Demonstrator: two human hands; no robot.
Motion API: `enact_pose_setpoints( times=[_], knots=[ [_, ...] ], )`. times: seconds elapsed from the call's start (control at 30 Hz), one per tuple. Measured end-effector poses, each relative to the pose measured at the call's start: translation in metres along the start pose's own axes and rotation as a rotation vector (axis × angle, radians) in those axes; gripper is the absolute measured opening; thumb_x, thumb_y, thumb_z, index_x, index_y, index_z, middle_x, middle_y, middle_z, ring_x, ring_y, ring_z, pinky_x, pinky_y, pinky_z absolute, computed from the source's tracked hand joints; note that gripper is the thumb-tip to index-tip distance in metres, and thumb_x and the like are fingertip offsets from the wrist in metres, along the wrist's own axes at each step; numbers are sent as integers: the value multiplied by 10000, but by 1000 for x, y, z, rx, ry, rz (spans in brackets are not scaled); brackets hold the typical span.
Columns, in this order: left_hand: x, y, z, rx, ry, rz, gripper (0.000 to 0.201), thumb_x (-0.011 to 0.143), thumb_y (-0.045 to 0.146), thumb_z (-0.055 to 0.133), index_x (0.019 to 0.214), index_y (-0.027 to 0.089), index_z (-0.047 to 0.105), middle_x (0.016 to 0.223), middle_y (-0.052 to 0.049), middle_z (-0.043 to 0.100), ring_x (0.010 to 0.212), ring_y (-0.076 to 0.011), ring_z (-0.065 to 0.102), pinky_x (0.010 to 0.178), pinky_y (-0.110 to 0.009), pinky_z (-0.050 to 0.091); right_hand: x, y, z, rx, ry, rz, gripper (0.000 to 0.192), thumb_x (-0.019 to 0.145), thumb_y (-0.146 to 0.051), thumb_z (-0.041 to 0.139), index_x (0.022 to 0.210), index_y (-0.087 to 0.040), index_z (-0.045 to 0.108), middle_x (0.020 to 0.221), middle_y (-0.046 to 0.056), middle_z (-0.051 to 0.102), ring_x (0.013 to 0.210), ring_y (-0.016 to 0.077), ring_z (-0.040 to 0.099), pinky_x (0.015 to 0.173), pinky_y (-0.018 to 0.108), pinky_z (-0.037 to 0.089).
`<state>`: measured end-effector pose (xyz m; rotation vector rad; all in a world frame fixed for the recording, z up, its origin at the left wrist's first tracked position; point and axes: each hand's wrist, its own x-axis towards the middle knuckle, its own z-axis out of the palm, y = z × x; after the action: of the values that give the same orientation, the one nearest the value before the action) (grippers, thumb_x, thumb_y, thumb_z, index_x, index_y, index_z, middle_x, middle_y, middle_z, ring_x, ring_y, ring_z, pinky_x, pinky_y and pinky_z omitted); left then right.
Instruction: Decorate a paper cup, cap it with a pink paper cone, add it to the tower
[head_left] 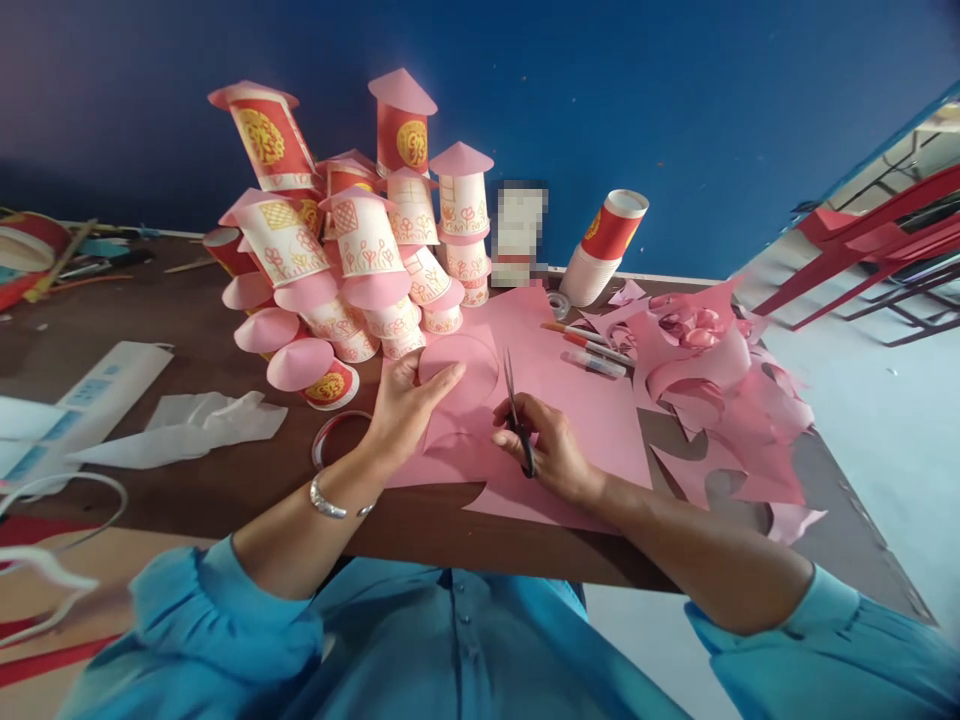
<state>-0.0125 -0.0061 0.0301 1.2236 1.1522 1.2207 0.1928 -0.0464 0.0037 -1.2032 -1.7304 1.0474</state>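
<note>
The right hand (551, 450) grips scissors (516, 412), blades pointing to twelve o'clock over the pink sheet (577, 400) at the worktop's (225, 480) near edge. At nine o'clock from them the left hand (409, 405) pinches a partly cut paper circle (469, 375), seemingly between thumb and fingers. A cup tower (360, 250) stands at eleven o'clock.
</note>
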Motion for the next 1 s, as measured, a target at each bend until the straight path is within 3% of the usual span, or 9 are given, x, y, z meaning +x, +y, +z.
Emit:
enact_pose_setpoints(
  times=[0.23, 0.57, 1.0],
  knots=[
    [-3, -5, -1, 106, -27, -17, 302, 830, 458, 791, 895, 168, 737, 807, -18, 717, 760, -184, 640, 733, -291, 531, -2, 2, 3, 63, -56, 69, 605, 851, -826, 628, 949, -230, 597, 836, 42, 650, 690, 162, 592, 607, 281, 476],
    [-3, -6, 2, 50, -59, -54, 322, 808, 449, 810, 910, 159, 714, 837, -32, 721, 764, -175, 634, 725, -287, 539, -4, 1, 1, 70, -69, 75, 618, 846, -825, 636, 966, -220, 585, 852, 41, 641, 676, 153, 592, 610, 276, 481],
    [-5, -4, 3, -8, -102, -77, 290, 826, 408, 802, 963, 160, 738, 859, -28, 728, 769, -166, 641, 730, -273, 539, -2, 5, 2, 86, -60, -17, 543, 934, -742, 607, 963, -201, 578, 642, -37, 585, 553, 112, 551, 573, 250, 435]
  ],
)
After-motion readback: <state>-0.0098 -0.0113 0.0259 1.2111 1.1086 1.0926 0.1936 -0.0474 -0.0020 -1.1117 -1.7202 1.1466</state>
